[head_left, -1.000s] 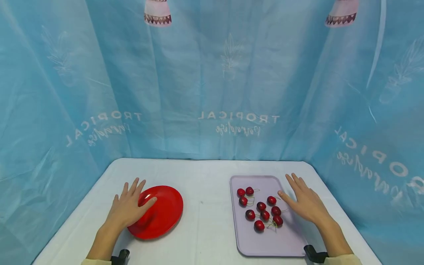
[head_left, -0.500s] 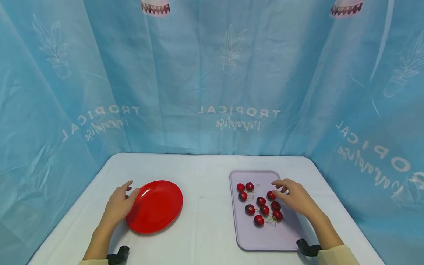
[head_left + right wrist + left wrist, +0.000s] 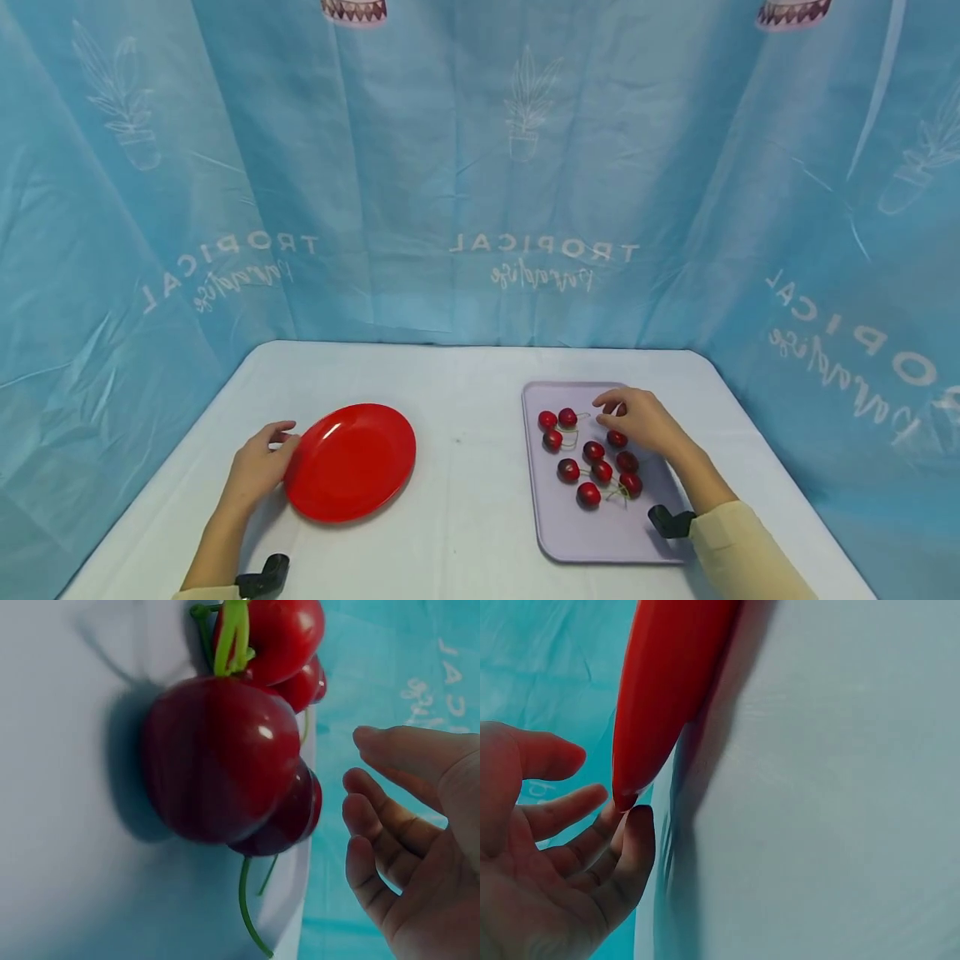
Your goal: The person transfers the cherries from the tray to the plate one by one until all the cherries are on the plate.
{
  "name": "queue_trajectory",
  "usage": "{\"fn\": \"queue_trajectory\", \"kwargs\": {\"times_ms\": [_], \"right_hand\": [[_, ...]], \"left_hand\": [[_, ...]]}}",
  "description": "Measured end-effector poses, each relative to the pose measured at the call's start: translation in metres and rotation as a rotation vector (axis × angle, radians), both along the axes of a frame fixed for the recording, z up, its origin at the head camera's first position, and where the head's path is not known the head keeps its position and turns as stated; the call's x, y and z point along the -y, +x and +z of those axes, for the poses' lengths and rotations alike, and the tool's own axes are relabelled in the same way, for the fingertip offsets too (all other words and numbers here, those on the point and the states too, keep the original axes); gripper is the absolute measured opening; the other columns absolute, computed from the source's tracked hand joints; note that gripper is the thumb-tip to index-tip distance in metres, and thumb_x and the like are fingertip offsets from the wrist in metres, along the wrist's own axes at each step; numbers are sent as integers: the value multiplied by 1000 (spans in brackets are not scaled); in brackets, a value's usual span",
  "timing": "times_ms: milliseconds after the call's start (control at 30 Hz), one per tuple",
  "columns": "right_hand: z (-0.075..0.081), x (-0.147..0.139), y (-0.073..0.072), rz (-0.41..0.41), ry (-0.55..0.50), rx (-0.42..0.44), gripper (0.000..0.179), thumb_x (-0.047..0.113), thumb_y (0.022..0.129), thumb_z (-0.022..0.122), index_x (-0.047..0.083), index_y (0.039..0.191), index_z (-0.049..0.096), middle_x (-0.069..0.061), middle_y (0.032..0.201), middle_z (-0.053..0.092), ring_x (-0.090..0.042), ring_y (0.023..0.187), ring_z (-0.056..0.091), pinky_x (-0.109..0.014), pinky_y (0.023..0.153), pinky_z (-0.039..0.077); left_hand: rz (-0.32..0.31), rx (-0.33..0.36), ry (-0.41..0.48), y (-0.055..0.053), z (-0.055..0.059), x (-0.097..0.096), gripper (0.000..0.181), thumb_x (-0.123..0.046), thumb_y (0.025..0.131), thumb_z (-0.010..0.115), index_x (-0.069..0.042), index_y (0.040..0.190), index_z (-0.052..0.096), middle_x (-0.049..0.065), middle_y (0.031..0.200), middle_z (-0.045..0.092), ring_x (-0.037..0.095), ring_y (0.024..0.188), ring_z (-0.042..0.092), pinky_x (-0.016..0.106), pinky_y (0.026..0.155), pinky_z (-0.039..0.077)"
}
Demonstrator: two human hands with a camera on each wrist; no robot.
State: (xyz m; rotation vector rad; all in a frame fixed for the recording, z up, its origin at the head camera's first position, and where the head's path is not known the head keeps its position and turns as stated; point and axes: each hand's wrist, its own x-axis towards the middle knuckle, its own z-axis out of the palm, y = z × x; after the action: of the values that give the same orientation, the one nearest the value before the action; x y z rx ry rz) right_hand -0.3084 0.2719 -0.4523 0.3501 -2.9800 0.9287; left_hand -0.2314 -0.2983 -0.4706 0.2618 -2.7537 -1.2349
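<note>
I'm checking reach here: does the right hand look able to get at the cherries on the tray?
Yes, most likely. The right hand holds nothing and hovers over the tray, close to the cherries, and no obstacle shows between them.

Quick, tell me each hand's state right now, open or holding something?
Left hand: open, at the edge of the red plate; contact unclear.
Right hand: open, holding nothing, near the cherries.
</note>
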Motion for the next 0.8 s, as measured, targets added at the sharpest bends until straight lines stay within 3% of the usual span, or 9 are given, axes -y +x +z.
{"fn": "queue_trajectory", "kwargs": {"times_ms": [267, 567, 800], "right_hand": [[-5, 5, -12, 8, 9, 67, 30, 20, 82, 76, 10, 110, 71, -1, 86, 61, -16, 69, 57, -28, 59, 53], [-12, 9, -20, 1, 30, 66, 26, 21, 82, 77, 12, 106, 72, -1, 85, 61, -17, 71, 57, -28, 60, 53], [-18, 12, -23, -9, 28, 72, 23, 20, 81, 78, 12, 102, 73, 0, 84, 62, -18, 75, 58, -29, 61, 54]], "left_hand": [[21, -8, 0, 1, -4, 3, 44, -25, 97, 52, 4, 130, 51, 32, 124, 51, 43, 100, 56, 37, 65, 56], [56, 8, 8, 3, -7, 5, 40, -19, 94, 54, 5, 126, 55, 31, 120, 54, 39, 96, 59, 34, 65, 56], [49, 25, 34, 2, -8, 4, 39, -17, 93, 53, 8, 124, 55, 29, 111, 58, 29, 82, 61, 27, 57, 54]]}}
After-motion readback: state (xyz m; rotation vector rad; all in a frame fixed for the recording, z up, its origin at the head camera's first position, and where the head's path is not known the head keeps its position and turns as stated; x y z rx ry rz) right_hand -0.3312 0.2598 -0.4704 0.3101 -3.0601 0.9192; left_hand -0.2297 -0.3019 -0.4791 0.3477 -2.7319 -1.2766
